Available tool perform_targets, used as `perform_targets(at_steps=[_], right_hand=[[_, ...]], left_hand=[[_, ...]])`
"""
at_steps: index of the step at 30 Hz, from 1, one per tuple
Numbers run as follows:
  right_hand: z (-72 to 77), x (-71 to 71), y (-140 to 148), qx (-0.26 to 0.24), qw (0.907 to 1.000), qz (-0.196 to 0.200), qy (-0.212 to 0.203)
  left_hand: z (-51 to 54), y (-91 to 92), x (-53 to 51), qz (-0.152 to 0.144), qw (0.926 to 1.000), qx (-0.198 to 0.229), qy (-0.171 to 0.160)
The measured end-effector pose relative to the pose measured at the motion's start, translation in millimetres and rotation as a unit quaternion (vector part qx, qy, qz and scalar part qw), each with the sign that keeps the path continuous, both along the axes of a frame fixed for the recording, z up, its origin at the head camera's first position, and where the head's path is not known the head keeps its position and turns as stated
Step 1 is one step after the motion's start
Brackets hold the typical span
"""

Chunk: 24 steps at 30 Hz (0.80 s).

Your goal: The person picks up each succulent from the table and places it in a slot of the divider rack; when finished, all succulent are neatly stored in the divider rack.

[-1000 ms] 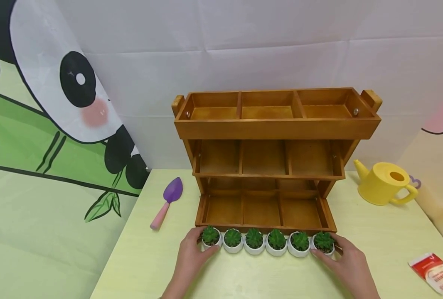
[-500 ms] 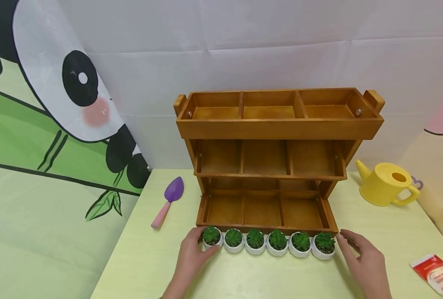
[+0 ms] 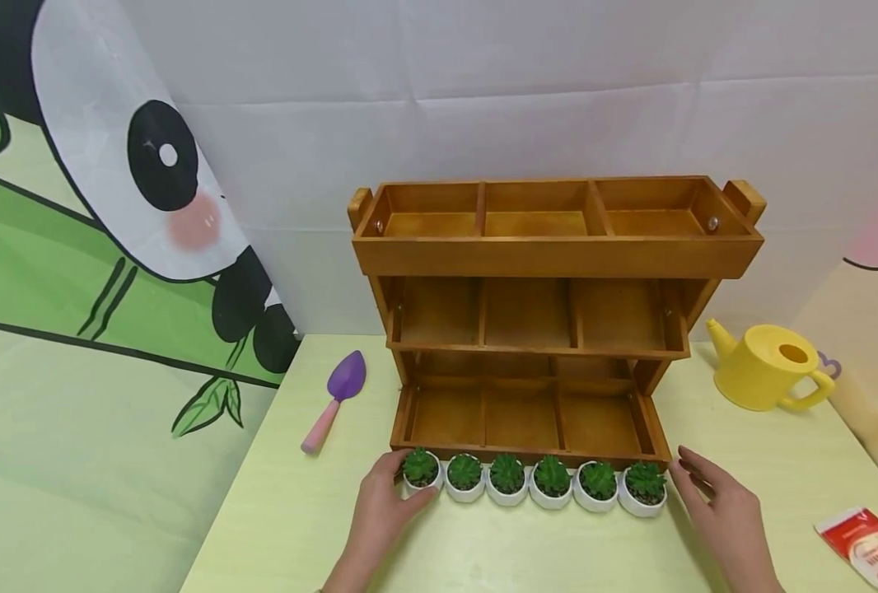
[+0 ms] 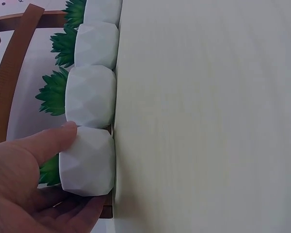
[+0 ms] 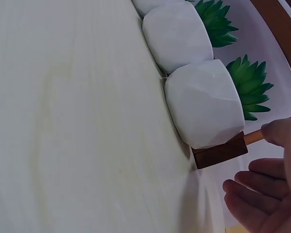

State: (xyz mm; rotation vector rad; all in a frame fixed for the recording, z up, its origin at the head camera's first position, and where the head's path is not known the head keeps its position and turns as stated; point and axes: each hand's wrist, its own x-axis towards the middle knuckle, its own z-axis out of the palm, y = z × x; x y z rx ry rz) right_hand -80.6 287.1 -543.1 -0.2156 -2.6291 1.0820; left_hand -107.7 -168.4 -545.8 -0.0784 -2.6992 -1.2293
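Several small white pots with green succulents stand in a row along the front edge of the wooden shelf. My left hand [image 3: 381, 515] grips the leftmost pot [image 3: 422, 472]; the left wrist view shows thumb and fingers around that white pot [image 4: 87, 162], its neighbour touching it. Beside the rightmost pot [image 3: 642, 490], my right hand [image 3: 728, 515] is off the pot, fingers relaxed near the shelf's front right corner. In the right wrist view the end pot [image 5: 203, 104] stands apart from the right hand [image 5: 269, 179], whose thumb is by the wooden edge.
The three-tier wooden shelf [image 3: 558, 257] with divided compartments stands behind the pots. A purple trowel with a pink handle [image 3: 322, 427] lies left. To the right are a yellow watering can [image 3: 758, 371] and a red and white packet [image 3: 865, 545].
My right hand has let go of the rightmost pot and moved away to the right. My left hand has kept its hold on the leftmost pot.
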Motion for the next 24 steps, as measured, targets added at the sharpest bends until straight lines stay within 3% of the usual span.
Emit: perform_targets(at_steps=[9,24], right_hand=[[-7.3,-9.8,2,0.018,0.9996,0.011,-0.021],[-9.0,-17.2,-1,0.016,0.9996,0.018,0.015]], left_hand=[[-0.3,1.1,0.3,0.002,1.0,-0.006,-0.004],[1.6,-0.3,2.8,-0.007,0.9999,0.009,0.01]])
